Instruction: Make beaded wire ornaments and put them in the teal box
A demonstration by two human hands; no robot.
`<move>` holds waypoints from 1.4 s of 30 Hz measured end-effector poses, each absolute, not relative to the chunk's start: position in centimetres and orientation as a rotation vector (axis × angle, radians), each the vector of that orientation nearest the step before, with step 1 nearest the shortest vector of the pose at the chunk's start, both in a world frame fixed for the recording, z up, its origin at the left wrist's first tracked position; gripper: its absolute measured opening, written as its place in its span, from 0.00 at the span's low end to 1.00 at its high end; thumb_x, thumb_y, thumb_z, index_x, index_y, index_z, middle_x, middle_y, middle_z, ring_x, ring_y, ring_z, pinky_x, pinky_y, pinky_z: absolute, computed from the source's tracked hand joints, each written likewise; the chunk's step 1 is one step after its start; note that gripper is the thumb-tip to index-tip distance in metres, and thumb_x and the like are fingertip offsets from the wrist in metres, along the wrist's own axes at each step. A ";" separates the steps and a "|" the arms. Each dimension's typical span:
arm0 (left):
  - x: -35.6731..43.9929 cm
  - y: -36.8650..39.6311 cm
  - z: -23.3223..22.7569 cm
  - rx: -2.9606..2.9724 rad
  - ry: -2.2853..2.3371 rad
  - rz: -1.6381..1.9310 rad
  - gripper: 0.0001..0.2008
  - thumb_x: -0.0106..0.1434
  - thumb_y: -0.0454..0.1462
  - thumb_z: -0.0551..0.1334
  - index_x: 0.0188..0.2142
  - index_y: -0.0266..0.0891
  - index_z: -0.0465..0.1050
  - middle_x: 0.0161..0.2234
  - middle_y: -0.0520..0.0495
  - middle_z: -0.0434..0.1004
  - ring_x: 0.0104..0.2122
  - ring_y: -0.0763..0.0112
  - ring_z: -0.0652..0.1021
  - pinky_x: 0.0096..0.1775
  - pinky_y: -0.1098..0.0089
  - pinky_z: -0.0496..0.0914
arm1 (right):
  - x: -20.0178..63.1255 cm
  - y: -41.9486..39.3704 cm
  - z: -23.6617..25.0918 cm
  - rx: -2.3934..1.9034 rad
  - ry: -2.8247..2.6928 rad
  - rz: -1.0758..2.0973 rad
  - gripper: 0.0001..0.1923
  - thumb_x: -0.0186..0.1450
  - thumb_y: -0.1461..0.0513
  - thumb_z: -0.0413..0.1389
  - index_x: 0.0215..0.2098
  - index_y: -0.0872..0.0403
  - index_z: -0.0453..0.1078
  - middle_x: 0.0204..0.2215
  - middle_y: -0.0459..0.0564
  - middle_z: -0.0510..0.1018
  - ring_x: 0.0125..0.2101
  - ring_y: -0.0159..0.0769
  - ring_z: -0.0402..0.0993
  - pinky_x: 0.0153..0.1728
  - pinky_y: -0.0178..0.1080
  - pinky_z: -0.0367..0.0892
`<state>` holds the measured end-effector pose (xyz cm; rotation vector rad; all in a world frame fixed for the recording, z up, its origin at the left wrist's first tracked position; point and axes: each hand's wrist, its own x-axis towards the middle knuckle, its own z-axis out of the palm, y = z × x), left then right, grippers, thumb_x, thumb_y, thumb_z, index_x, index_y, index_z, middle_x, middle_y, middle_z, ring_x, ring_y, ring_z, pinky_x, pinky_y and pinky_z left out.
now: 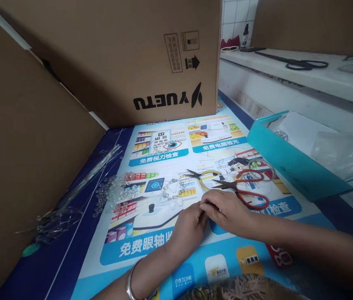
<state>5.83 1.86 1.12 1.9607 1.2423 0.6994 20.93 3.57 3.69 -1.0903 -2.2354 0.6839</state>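
My left hand (189,227) and my right hand (226,210) meet over the printed poster (170,250), fingertips pinched together on something too small to make out. A silver bangle (130,283) circles my left wrist. Just beyond the fingers lies a wire-and-bead piece (171,193). Red-handled scissors (248,189) rest right behind my right hand, with yellow-handled pliers (203,175) beside them. A heap of clear beads (113,191) lies to the left.
A big cardboard box (126,58) stands at the back and a cardboard panel (23,146) walls the left. Clear wires (79,187) lie beside that panel. A teal box (289,160) sits at right. Black scissors (298,63) lie on a white ledge.
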 end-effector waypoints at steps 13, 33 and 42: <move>3.9 1.1 0.6 1.829 1.181 0.744 0.11 0.62 0.38 0.54 0.28 0.35 0.71 0.25 0.49 0.73 0.27 0.72 0.71 0.30 0.74 0.64 | 21.1 3.1 3.3 -0.893 -2.256 0.666 0.11 0.64 0.60 0.48 0.34 0.58 0.69 0.29 0.51 0.73 0.32 0.32 0.67 0.33 0.34 0.62; 3.7 1.0 0.6 1.904 1.245 0.652 0.14 0.63 0.37 0.52 0.23 0.35 0.67 0.22 0.51 0.68 0.24 0.74 0.69 0.28 0.74 0.60 | 21.1 3.3 3.6 -0.948 -2.159 0.819 0.06 0.61 0.61 0.53 0.31 0.57 0.69 0.27 0.48 0.73 0.30 0.30 0.68 0.31 0.32 0.62; 2.0 0.9 2.9 1.232 0.958 0.430 0.11 0.61 0.38 0.54 0.32 0.33 0.71 0.26 0.47 0.74 0.24 0.74 0.73 0.30 0.72 0.67 | 21.6 4.0 2.9 -0.821 -2.334 0.510 0.15 0.63 0.62 0.49 0.48 0.56 0.63 0.42 0.54 0.70 0.43 0.34 0.65 0.42 0.37 0.63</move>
